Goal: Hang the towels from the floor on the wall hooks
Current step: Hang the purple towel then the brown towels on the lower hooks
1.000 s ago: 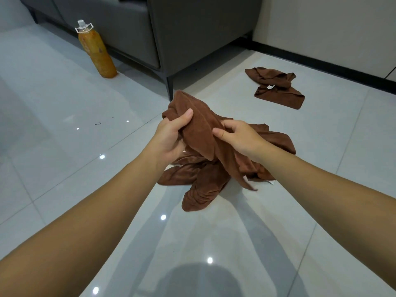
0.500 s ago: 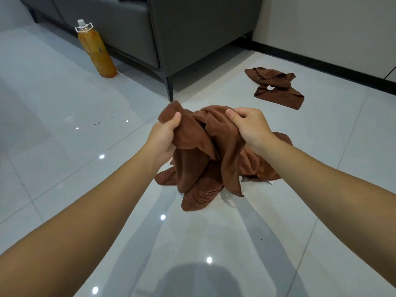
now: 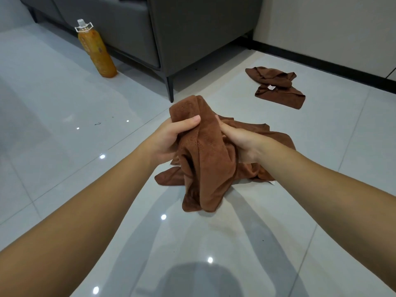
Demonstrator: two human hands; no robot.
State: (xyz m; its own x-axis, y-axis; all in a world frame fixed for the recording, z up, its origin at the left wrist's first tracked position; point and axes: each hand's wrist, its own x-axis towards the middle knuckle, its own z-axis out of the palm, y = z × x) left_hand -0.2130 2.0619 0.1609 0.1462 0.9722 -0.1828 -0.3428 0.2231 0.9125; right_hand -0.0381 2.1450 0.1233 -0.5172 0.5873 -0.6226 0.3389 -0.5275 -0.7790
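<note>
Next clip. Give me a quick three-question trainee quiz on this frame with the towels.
1. True or false: the left hand and right hand both grip the brown towel.
2. The orange bottle stands: A) on the floor beside the sofa; B) on the sofa; C) on a towel.
3. What lies on the floor near the baseboard?
Key: 1 true; 2 A; 3 a second crumpled brown towel.
</note>
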